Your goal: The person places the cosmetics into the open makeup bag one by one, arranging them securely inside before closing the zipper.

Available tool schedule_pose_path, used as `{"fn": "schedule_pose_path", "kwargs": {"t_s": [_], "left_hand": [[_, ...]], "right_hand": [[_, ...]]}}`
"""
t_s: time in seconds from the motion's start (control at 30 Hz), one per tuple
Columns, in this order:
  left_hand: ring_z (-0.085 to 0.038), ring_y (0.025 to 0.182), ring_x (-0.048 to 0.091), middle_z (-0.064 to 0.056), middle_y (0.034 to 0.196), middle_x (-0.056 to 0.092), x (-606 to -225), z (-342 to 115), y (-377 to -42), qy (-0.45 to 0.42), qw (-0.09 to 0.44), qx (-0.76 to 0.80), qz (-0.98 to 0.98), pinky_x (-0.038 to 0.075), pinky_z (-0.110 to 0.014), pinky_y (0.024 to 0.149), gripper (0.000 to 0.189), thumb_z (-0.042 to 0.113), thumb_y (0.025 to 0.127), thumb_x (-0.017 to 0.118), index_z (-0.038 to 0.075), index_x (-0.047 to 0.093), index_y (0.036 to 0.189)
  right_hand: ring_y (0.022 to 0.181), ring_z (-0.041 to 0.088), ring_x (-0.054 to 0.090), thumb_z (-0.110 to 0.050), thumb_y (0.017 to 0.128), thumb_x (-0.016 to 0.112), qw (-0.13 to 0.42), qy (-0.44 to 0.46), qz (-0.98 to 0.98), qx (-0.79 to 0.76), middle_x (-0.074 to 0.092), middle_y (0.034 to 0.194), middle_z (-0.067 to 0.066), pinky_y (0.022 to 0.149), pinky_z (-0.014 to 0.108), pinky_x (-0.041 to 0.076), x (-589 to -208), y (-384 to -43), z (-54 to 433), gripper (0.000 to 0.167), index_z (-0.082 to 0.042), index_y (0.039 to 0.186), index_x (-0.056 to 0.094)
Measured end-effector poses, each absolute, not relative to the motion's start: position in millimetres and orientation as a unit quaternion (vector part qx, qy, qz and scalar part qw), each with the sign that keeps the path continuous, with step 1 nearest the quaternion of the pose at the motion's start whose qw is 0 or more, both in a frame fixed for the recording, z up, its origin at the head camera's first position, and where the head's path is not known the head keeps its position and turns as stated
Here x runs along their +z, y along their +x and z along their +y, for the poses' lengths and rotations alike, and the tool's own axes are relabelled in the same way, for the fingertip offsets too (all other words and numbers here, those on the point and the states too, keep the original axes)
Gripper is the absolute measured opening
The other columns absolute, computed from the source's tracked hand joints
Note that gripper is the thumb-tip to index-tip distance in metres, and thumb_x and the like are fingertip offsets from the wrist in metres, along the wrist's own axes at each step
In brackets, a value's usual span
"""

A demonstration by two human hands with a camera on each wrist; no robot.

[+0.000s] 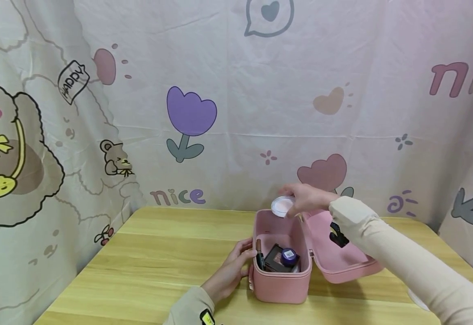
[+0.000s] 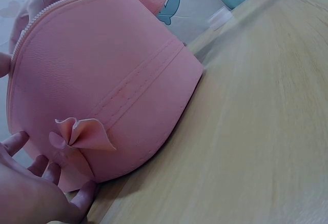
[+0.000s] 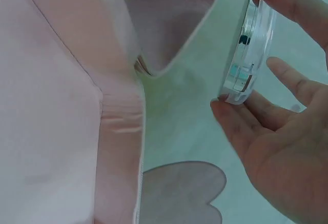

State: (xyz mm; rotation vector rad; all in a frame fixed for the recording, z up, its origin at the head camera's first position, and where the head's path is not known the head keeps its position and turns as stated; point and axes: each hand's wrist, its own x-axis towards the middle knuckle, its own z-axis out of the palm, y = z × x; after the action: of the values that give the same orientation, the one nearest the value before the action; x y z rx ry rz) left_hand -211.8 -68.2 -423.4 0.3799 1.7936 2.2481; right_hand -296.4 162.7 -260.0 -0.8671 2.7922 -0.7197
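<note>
Clear-rimmed, round plastic disc with a pale pink centre point(image 1: 283, 206) is what we have in our right hand point(image 1: 307, 198), above the far end of a deep pink leather-look case point(image 1: 282, 289). Our thumb and fingers pinch its edge, thumb at one end, fingertip at the other, so the faces stay untouched. Our left hand point(image 1: 230, 273) rests loosely against the case's left outer side, fingers spread near a pink bow point(image 2: 84, 134), gripping no separate object.

To do this well, we should keep that pinch firm but light, since a smooth rim could slip, and let the left hand brace the case. The pink padded lid point(image 1: 352, 266) lies folded out to the right, so our right sleeve needs lifting over it. A steady path, well within the walls, should avoid knocking the dark tube point(image 1: 259, 255), black flat palette point(image 1: 272, 262) and blue-lidded jar point(image 1: 289, 256) in the near half.
</note>
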Motion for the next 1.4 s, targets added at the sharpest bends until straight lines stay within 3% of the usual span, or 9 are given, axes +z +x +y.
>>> {"fn": "schedule_pose_path", "kwargs": {"t_s": [0.33, 0.57, 0.9, 1.3, 1.4], "left_hand": [[-0.027, 0.121, 0.042, -0.023, 0.146, 0.029, -422.1, -67.6, -210.5, 0.128, 0.118, 0.769, 0.615, 0.044, -0.037, 0.089, 0.059, 0.022, 0.095, 0.052, -0.002, 0.03, 0.144], [-0.027, 0.122, 0.042, -0.023, 0.146, 0.029, -421.9, -68.3, -210.8, 0.131, 0.115, 0.771, 0.613, 0.044, -0.038, 0.089, 0.058, 0.021, 0.095, 0.052, -0.003, 0.03, 0.144], [-0.025, 0.118, 0.044, -0.023, 0.146, 0.031, -422.8, -67.4, -209.4, 0.128, 0.111, 0.773, 0.612, 0.045, -0.036, 0.086, 0.057, 0.02, 0.095, 0.051, -0.003, 0.03, 0.143], [-0.024, 0.117, 0.045, -0.022, 0.145, 0.031, -424.8, -67.1, -209.7, 0.128, 0.108, 0.774, 0.611, 0.045, -0.035, 0.085, 0.057, 0.019, 0.095, 0.051, -0.003, 0.03, 0.143], [-0.023, 0.117, 0.045, -0.022, 0.146, 0.031, -424.1, -67.2, -208.8, 0.129, 0.11, 0.776, 0.608, 0.045, -0.034, 0.084, 0.057, 0.02, 0.095, 0.051, -0.002, 0.031, 0.143]], "right_hand": [[0.092, 0.025, 0.055, -0.003, 0.068, 0.081, 0.07, -0.294, 0.924, -0.235, 0.06, 0.111, 0.015, 0.078, 0.035, 0.046, -266.9, -297.3, 155.6, 0.06, 0.003, 0.122, 0.056], [0.094, 0.025, 0.054, 0.001, 0.067, 0.079, 0.104, -0.295, 0.922, -0.23, 0.056, 0.119, 0.022, 0.069, 0.031, 0.049, -273.1, -298.9, 151.3, 0.063, 0.003, 0.124, 0.053], [0.078, 0.02, 0.053, 0.003, 0.064, 0.076, 0.102, -0.309, 0.923, -0.205, 0.056, 0.093, 0.01, 0.066, 0.028, 0.047, -283.9, -299.3, 148.0, 0.054, 0.0, 0.113, 0.053], [0.085, 0.024, 0.053, -0.005, 0.066, 0.08, 0.105, -0.297, 0.936, -0.16, 0.057, 0.104, 0.013, 0.074, 0.036, 0.046, -284.1, -295.6, 147.3, 0.063, -0.004, 0.123, 0.052], [0.093, 0.028, 0.054, -0.006, 0.066, 0.082, 0.1, -0.296, 0.94, -0.135, 0.058, 0.113, 0.016, 0.081, 0.042, 0.047, -284.8, -293.6, 146.2, 0.069, -0.005, 0.128, 0.051]]}}
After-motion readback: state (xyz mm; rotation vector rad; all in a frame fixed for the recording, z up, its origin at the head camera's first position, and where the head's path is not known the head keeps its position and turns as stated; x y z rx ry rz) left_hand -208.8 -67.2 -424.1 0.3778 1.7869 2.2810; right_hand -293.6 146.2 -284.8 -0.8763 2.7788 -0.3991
